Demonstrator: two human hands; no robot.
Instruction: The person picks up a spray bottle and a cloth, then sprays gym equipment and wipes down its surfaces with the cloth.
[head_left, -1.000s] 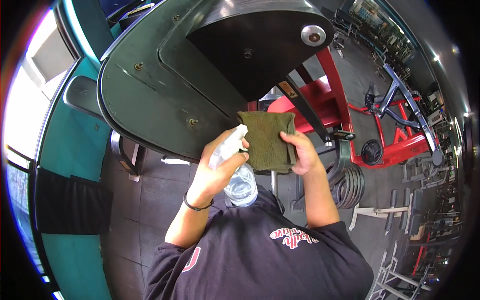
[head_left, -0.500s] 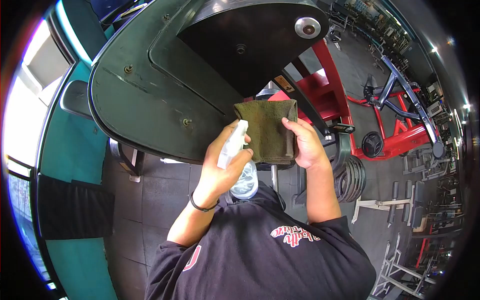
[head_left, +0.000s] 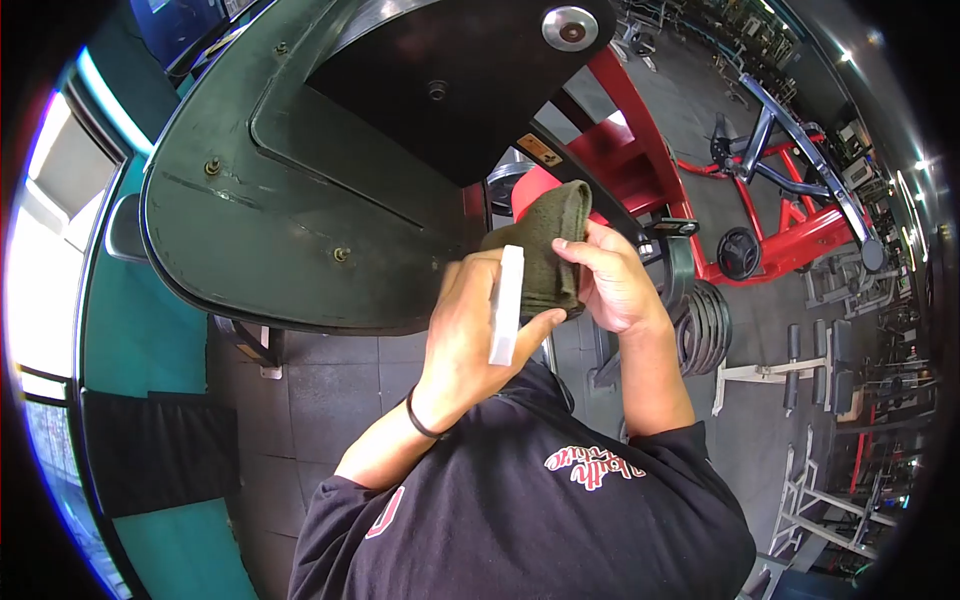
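Observation:
My left hand is closed round the white trigger head of a spray bottle, whose clear body is hidden now. Its thumb reaches to the lower edge of a folded dark green cloth. On the other side, my right hand pinches the cloth's right edge between thumb and fingers. The cloth is bent, with its folded layers showing at the right. Just beyond my hands is the large dark padded panel of a gym machine, with bolts on its face.
A red machine frame and weight plates stand to the right. Farther right are a red and blue machine and a white-framed bench. A black cloth hangs at the left wall.
The cloth has gone from spread flat to bent and turned. My left hand has moved right and rotated with the bottle, hiding its clear body. The view has shifted, moving the dark panel left.

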